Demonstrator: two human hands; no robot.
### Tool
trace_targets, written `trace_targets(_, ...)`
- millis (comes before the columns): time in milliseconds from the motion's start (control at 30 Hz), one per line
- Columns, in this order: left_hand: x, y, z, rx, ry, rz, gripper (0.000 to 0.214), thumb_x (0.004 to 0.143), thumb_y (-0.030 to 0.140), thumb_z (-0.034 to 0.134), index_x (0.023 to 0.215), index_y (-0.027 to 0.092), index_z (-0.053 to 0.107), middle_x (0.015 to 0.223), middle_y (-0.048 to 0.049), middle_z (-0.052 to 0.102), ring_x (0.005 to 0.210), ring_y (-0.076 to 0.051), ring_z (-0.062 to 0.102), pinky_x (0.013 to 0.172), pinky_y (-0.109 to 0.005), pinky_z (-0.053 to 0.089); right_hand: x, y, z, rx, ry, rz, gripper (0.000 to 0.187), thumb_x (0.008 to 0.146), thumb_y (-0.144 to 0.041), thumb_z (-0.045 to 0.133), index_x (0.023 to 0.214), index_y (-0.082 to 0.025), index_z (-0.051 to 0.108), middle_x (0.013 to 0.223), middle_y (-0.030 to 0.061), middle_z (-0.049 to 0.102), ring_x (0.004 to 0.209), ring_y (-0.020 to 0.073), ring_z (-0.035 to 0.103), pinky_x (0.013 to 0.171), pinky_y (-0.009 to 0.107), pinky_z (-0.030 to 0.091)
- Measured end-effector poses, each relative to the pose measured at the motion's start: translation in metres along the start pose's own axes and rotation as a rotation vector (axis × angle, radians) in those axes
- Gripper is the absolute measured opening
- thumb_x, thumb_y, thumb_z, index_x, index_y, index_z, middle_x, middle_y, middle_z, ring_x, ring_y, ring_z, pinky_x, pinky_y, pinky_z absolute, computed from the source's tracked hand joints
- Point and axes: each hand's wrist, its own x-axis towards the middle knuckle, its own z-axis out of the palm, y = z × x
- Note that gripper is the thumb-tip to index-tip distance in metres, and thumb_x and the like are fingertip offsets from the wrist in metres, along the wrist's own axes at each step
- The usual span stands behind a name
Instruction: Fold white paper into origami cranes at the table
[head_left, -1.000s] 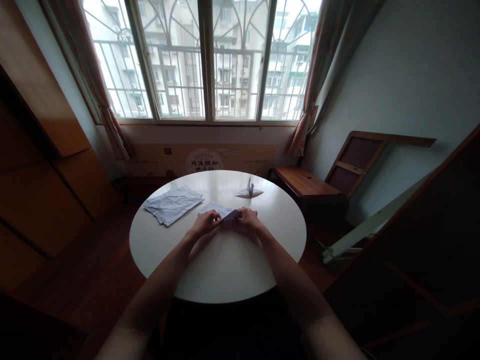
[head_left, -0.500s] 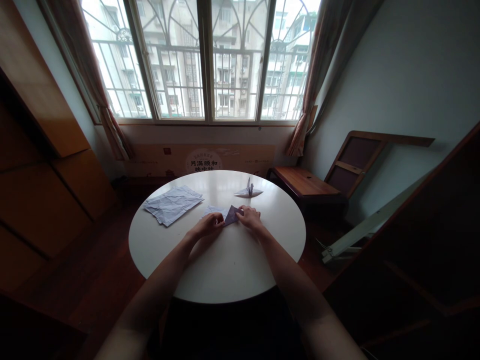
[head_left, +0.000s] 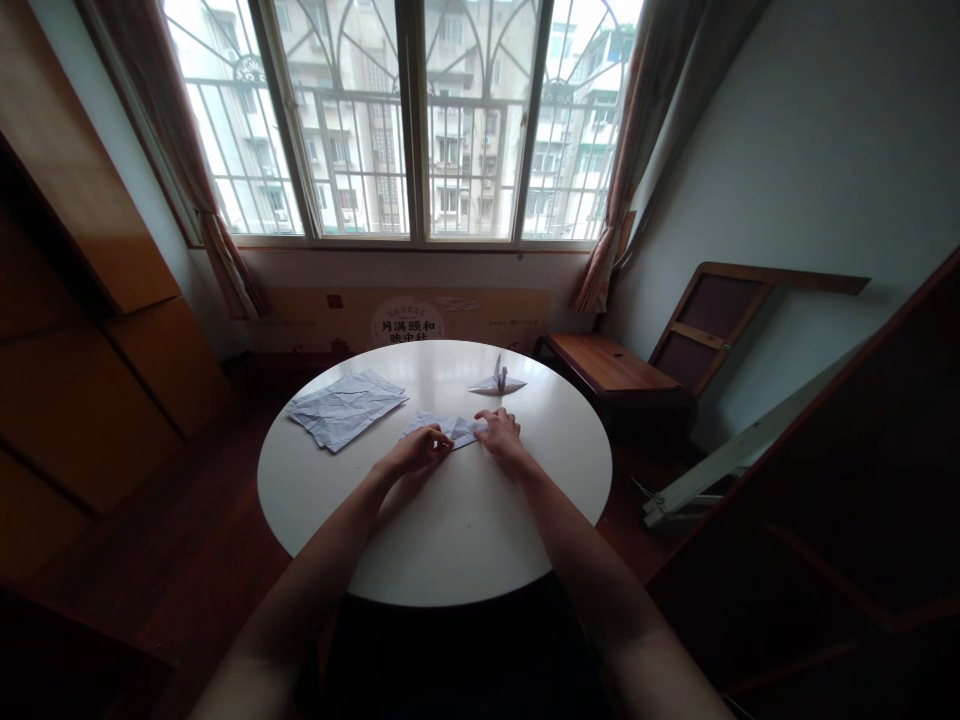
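Observation:
A pale folded sheet of paper point(head_left: 452, 428) lies flat on the round white table point(head_left: 450, 540), just beyond my hands. My left hand point(head_left: 417, 448) has its fingers curled, pinching the paper's near left edge. My right hand point(head_left: 501, 436) presses down on the paper's right end with bent fingers. Behind them stands a finished paper crane point(head_left: 497, 380).
A loose stack of creased sheets point(head_left: 345, 408) lies at the table's left rear. A wooden bench point(head_left: 607, 368) and a leaning folded table point(head_left: 712, 320) stand to the right. Wooden cabinets point(head_left: 90, 340) fill the left side. A barred window point(head_left: 405, 120) is ahead.
The dark flap held up between my hands has been folded down away from me. The paper now lies flat and pale. Both hands have shifted slightly forward.

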Motion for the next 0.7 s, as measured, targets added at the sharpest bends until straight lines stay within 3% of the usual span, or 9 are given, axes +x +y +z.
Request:
trace_targets(133,0.0006,0.0008,-0.0013,0.044,0.045,0.02,0.018,0.082,0.024,0.062,0.094,0.025,0.075,0.101,-0.0059,0.065,0.087,-0.018,0.06,0.084,-0.031,0.046,-0.0013,-0.0033,-0.0002,-0.045,0.046,-0.13,0.033,0.084,-0.022,0.057,0.115,-0.032,0.065,0.126,0.0085,0.047,0.115,0.0286,0.04,0.095,0.041,0.031)
trace_targets(233,0.0006,0.0028,-0.0025,0.071,0.053,0.055,0.017,0.082,0.022,0.062,0.094,0.027,0.074,0.118,-0.0047,0.064,0.106,-0.022,0.059,0.098,-0.037,0.041,-0.0035,-0.0069,0.0021,-0.034,0.005,-0.269,0.037,0.086,-0.015,0.053,0.115,-0.034,0.067,0.128,0.0059,0.049,0.116,0.0267,0.04,0.096,0.04,0.031)
trace_targets(333,0.0006,0.003,-0.0021,0.061,0.037,0.067,0.023,0.084,0.021,0.059,0.103,0.027,0.07,0.121,-0.0035,0.065,0.11,-0.021,0.059,0.1,-0.035,0.041,-0.0052,-0.0092,0.0051,0.023,-0.072,-0.338,0.033,0.09,-0.024,0.05,0.117,-0.034,0.067,0.124,0.0045,0.056,0.114,0.0248,0.043,0.097,0.038,0.032)
trace_targets(467,0.0011,0.0016,-0.0002,0.081,0.039,0.086,0.032,0.083,0.024,0.06,0.114,0.024,0.066,0.117,-0.0061,0.067,0.108,-0.022,0.06,0.097,-0.035,0.043,-0.005,-0.0082,0.0074,0.055,-0.085,-0.329,0.033,0.09,-0.037,0.05,0.118,-0.032,0.066,0.125,0.0036,0.058,0.116,0.0258,0.044,0.099,0.039,0.032)
trace_targets(700,0.0012,0.003,0.0002,0.059,0.024,0.134,0.024,0.082,0.027,0.063,0.106,0.025,0.071,0.122,-0.0068,0.062,0.107,-0.022,0.06,0.098,-0.036,0.043,-0.0046,-0.0086,0.0075,0.039,-0.125,-0.35,0.034,0.091,-0.032,0.047,0.12,-0.035,0.064,0.132,0.0002,0.056,0.122,0.0252,0.042,0.101,0.04,0.031)
